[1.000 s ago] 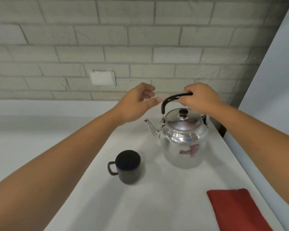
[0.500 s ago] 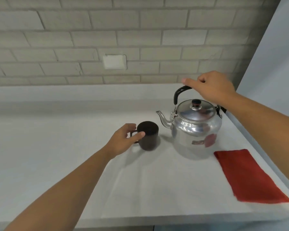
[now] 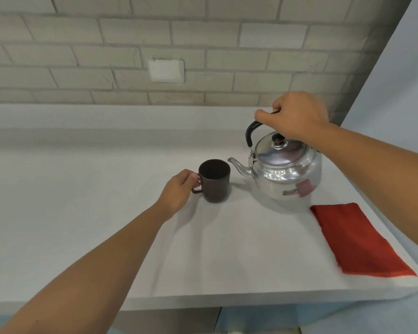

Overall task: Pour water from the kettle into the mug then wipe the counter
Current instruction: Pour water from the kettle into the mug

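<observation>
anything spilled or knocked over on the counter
Nothing stands out. The kettle and mug both stand upright on the counter, which shows no visible spill, and the red cloth lies flat near the right edge.

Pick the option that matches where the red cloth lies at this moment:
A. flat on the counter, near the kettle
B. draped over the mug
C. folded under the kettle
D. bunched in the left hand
A: the red cloth lies flat on the counter, just right of and nearer than the kettle, with neither hand on it.
</observation>
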A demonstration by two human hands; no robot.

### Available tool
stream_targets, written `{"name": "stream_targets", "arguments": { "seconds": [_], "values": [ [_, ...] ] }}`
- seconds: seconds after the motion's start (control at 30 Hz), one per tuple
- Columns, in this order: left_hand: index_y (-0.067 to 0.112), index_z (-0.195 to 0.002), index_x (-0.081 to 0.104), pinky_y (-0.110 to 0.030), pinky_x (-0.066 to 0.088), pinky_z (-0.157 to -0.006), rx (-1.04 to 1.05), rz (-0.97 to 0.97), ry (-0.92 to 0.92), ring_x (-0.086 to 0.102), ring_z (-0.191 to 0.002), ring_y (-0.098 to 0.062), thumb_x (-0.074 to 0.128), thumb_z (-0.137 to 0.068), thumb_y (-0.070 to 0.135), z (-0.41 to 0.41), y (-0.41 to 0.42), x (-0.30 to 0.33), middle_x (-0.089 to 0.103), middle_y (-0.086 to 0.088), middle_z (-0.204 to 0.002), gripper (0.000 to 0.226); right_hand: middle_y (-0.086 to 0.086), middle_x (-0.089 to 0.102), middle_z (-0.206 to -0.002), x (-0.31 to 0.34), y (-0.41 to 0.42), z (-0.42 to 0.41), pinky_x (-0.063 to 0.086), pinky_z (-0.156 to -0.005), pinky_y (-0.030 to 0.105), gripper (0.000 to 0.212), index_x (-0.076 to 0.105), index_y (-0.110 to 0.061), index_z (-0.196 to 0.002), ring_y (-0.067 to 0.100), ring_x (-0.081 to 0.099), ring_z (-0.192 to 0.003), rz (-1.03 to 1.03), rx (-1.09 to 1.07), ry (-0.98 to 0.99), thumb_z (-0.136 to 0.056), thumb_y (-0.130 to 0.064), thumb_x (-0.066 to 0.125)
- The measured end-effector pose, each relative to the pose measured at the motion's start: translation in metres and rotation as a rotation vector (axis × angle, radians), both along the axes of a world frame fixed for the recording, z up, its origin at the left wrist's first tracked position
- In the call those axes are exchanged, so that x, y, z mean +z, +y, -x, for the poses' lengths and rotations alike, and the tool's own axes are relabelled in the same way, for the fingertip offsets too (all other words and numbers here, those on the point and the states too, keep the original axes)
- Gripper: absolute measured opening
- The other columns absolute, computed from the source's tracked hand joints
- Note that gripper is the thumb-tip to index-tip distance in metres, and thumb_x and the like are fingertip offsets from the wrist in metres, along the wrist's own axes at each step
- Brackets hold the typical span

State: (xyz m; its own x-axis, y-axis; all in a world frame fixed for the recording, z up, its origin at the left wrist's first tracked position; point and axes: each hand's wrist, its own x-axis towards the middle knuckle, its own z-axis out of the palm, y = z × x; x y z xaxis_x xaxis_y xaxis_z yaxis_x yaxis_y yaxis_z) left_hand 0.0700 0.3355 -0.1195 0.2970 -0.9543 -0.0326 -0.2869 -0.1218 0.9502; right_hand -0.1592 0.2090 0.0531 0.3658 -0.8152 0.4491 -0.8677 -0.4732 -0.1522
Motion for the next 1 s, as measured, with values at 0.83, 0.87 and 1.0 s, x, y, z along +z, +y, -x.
{"name": "stream_targets", "arguments": {
  "seconds": [0.83, 0.87, 1.0],
  "values": [
    [0.018, -0.086, 0.060, -0.032, 0.041, -0.083, -0.150, 0.000, -0.109, 0.060, -0.092, -0.024, 0.041, -0.100, 0.029, -0.012, -0.016, 0.005, 0.064, -0.005, -0.083, 0.026, -0.004, 0.029, -0.040, 0.008, -0.017, -0.031, 0.022, -0.044, 0.024, 0.051, 0.035, -0.017, -0.043, 0.018, 0.030, -0.040, 0.074, 0.166, 0.224, -0.068, -0.060, 0.046],
    [0.018, -0.086, 0.060, -0.032, 0.041, -0.084, -0.151, -0.001, -0.109, 0.060, -0.093, -0.025, 0.041, -0.100, 0.029, -0.013, -0.015, 0.004, 0.064, -0.006, -0.084, 0.026, -0.004, 0.030, -0.040, 0.009, -0.017, -0.032, 0.022, -0.044, 0.024, 0.051, 0.036, -0.017, -0.043, 0.018, 0.031, -0.040, 0.075, 0.166, 0.230, -0.068, -0.060, 0.046],
    [0.017, -0.085, 0.060, -0.032, 0.040, -0.085, -0.157, -0.001, -0.089, 0.059, -0.090, -0.021, 0.041, -0.100, 0.028, -0.013, -0.015, 0.004, 0.063, -0.005, -0.084, 0.026, -0.004, 0.031, -0.039, 0.010, -0.017, -0.035, 0.022, -0.045, 0.024, 0.052, 0.036, -0.017, -0.042, 0.017, 0.032, -0.039, 0.086, 0.179, 0.243, -0.068, -0.061, 0.044]
  ]
}}
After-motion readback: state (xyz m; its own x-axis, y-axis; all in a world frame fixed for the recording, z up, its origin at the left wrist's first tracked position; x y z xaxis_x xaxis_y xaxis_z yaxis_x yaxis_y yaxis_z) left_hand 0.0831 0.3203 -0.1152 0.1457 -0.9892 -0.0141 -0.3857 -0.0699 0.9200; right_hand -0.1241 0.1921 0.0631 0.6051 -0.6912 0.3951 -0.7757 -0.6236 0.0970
